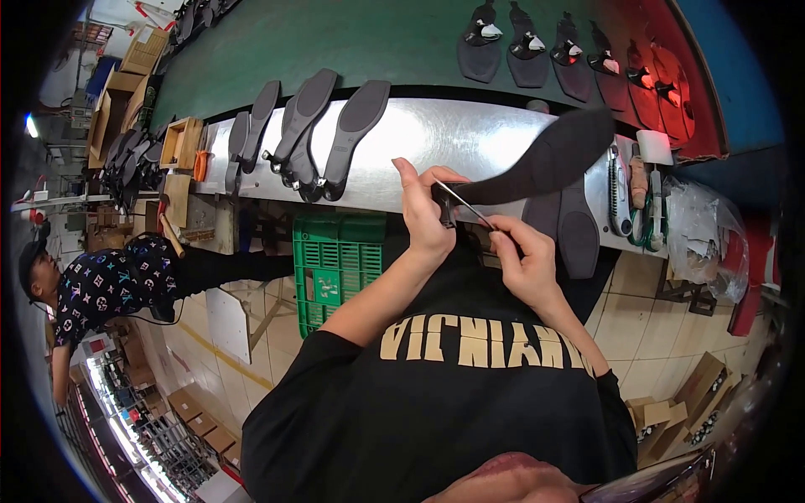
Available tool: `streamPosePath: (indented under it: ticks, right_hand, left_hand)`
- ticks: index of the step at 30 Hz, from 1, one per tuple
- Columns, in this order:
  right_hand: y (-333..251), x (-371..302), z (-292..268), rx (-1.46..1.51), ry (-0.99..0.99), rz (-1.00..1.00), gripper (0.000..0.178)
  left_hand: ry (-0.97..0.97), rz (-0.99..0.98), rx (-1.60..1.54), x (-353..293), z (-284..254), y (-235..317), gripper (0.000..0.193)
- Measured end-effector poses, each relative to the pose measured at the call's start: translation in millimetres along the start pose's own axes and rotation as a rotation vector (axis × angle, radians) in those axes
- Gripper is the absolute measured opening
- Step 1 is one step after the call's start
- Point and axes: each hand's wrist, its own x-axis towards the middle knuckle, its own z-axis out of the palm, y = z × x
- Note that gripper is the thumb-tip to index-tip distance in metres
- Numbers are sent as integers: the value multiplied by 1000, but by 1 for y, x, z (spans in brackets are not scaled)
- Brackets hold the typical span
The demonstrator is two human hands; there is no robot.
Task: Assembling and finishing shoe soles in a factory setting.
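A black sandal is held up in front of me, its sole slanting to the upper right. My left hand grips the heel end, with the thumb raised. My right hand pinches a thin metal tool, whose tip reaches the sandal beside my left fingers. The exact kind of tool cannot be made out. Under the raised sandal, near my right hand, lie dark soles at the bench edge. More sandals rest sole up on the metal bench to the left.
Sandals with white wrapping stand on the green belt. A utility knife, scissors and a plastic bag are at right. A green crate stands below the bench; a co-worker is at far left.
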Motion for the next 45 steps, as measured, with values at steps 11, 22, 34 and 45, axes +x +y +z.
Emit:
streamPosePath:
  ticks: [11,22,34,45]
  right_hand:
    - [-6,2,8,-434,165,-450,14]
    - [-10,-3,27,-426,-164,-477,14]
    - [-15,16,-83,-311,407,-125,12]
    - [20,37,-131,-883,593,-129,23]
  left_hand:
    - [54,-544,-468,16,4,13,61]
    - [21,-399,-594,47,-22,-5,54]
    - [626,278,525,53,-187,173,92]
    - [-112,556,904,207,24,39,51]
